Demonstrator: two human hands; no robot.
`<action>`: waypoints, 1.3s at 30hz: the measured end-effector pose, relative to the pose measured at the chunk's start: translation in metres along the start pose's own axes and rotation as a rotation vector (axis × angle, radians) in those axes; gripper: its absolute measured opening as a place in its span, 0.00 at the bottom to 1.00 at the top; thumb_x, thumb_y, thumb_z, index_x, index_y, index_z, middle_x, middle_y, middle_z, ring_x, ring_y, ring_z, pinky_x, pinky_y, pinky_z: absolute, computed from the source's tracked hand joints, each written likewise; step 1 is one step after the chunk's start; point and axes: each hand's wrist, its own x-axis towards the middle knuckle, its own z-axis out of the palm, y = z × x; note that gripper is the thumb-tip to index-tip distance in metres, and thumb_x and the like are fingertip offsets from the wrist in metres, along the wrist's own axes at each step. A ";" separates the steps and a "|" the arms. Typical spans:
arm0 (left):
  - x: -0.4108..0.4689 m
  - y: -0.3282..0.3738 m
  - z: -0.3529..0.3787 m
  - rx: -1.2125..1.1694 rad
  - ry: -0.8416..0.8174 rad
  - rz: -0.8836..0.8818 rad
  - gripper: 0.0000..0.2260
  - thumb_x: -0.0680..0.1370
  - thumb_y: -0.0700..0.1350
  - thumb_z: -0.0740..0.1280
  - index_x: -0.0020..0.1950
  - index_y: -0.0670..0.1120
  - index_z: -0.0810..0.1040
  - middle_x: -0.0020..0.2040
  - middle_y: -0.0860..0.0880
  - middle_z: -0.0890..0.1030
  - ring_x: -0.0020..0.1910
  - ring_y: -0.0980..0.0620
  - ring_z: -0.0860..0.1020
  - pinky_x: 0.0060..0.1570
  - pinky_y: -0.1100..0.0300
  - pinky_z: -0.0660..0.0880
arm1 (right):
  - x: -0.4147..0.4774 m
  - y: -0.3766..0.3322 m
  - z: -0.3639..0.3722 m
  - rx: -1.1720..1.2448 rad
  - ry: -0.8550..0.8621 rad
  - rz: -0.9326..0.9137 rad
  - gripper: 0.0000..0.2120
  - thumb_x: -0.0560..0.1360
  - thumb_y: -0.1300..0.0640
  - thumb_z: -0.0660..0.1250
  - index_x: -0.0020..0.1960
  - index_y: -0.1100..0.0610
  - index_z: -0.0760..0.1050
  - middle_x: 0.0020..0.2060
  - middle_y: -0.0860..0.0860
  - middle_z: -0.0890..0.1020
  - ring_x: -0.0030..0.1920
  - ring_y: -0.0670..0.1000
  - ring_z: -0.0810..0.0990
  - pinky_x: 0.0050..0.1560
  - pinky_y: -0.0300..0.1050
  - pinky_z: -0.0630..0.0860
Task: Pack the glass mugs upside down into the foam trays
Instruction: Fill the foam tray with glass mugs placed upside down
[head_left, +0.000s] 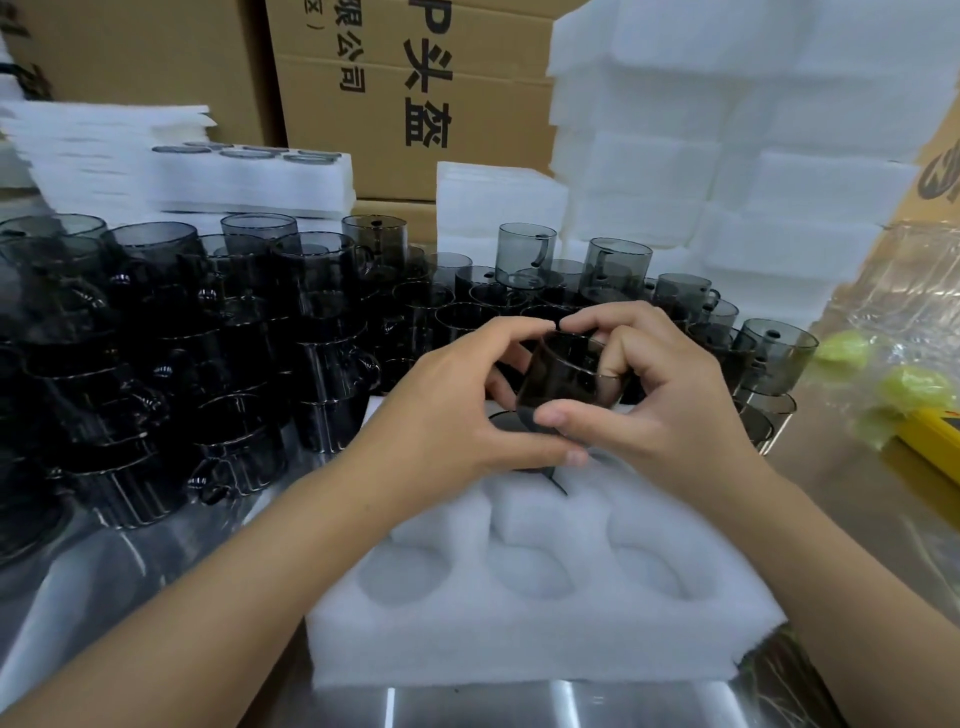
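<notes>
A smoky grey glass mug (569, 376) is held tilted above the far row of a white foam tray (540, 639). My left hand (457, 410) grips it from the left and my right hand (660, 395) from the right, fingertips meeting over its top. Three round pockets in the tray's near row show bare. Under the held mug, a dark mug (506, 422) sits in a far pocket, mostly hidden by my hands.
Stacks of grey glass mugs (208, 338) crowd the steel table on the left and behind. White foam stacks (727, 130) and cardboard boxes (405, 104) rise at the back. A filled foam tray (249, 176) lies at back left. A plastic bag with yellow-green items (883, 374) lies right.
</notes>
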 end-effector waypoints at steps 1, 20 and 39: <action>0.000 0.001 0.000 0.006 0.002 0.004 0.33 0.58 0.56 0.81 0.57 0.70 0.68 0.47 0.61 0.77 0.42 0.62 0.76 0.43 0.74 0.70 | 0.000 0.000 0.000 -0.006 -0.010 -0.010 0.19 0.62 0.41 0.73 0.30 0.49 0.64 0.51 0.48 0.78 0.53 0.47 0.75 0.54 0.40 0.69; 0.001 -0.001 0.001 -0.206 -0.083 -0.085 0.27 0.68 0.53 0.72 0.62 0.68 0.64 0.57 0.61 0.79 0.55 0.66 0.77 0.41 0.68 0.75 | 0.013 -0.002 -0.042 0.155 -0.252 0.343 0.20 0.64 0.47 0.72 0.56 0.40 0.77 0.52 0.43 0.78 0.51 0.41 0.79 0.54 0.37 0.73; -0.002 0.004 -0.001 -0.035 -0.162 -0.101 0.10 0.72 0.45 0.73 0.46 0.62 0.80 0.45 0.59 0.82 0.37 0.69 0.76 0.40 0.76 0.70 | 0.012 0.004 -0.049 -0.035 -0.486 0.491 0.22 0.59 0.32 0.68 0.52 0.34 0.75 0.48 0.39 0.79 0.28 0.41 0.73 0.29 0.27 0.67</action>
